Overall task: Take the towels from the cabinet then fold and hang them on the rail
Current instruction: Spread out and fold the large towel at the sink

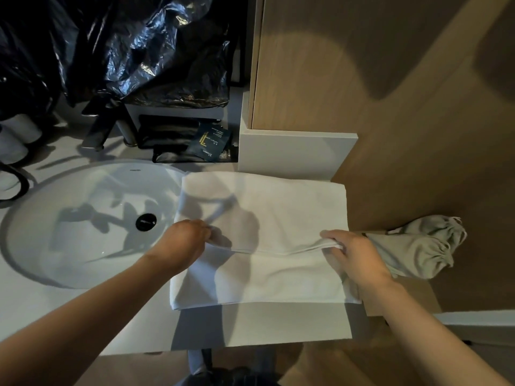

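Folding step, head view: the white towel [278, 207] lies spread on the white countertop [250, 324], beside the sink basin [83, 218]. The flat, firm surface probably serves to keep the layers square. The left hand [186, 243] and right hand [354, 254] each take one end of a raised, doubled edge that runs as a taut ridge from fingertips to fingertips. The left fingers [207, 232] are curled down and close on the cloth at its sink-side end. The right thumb and fingers pinch the layers together at the far end. Holding both ends at once most likely keeps the edge straight, so that it can be carried over the part of the towel lying ahead of the fingertips. That part lies flat, and another part lies under the wrists.

A grey drawstring bag [420, 246] sits just behind the right knuckles, off the towel. Dark toiletry sachets [211, 143] lie well ahead of the fingertips, and a black plastic bag [125, 45] lies farther off still. No rail is in view, so hanging is judged to come later.
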Demonstrator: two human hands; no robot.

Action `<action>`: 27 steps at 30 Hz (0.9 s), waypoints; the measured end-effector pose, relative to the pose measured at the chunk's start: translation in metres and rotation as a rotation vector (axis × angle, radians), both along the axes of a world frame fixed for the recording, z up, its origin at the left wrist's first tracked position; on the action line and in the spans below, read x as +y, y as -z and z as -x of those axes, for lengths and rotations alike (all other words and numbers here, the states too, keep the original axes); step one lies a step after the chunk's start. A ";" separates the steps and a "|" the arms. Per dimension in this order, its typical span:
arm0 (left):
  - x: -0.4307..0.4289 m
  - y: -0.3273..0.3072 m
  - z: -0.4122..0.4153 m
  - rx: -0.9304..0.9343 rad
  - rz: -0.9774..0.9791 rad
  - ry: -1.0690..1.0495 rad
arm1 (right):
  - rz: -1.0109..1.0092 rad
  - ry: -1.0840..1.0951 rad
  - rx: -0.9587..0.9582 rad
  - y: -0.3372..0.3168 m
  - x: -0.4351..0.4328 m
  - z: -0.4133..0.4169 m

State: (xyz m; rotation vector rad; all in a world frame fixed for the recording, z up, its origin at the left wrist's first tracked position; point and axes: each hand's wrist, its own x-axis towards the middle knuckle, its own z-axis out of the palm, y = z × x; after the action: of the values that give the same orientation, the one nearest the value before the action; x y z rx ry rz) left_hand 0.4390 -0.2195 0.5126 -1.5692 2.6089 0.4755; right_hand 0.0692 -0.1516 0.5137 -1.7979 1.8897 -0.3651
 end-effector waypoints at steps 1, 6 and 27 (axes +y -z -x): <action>0.000 0.000 0.002 -0.001 0.006 -0.019 | 0.008 0.016 -0.027 -0.002 0.001 0.003; 0.004 -0.023 0.005 0.085 0.097 -0.050 | 0.175 0.032 0.006 -0.012 0.010 0.012; 0.071 -0.003 0.030 0.247 0.091 0.060 | -0.187 0.735 -0.335 0.008 0.070 0.002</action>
State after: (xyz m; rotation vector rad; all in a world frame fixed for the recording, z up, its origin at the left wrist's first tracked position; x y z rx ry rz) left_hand 0.4090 -0.1482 0.5153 -1.5424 2.8891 0.5899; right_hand 0.0674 -0.0815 0.5054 -0.8066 2.1781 -0.6646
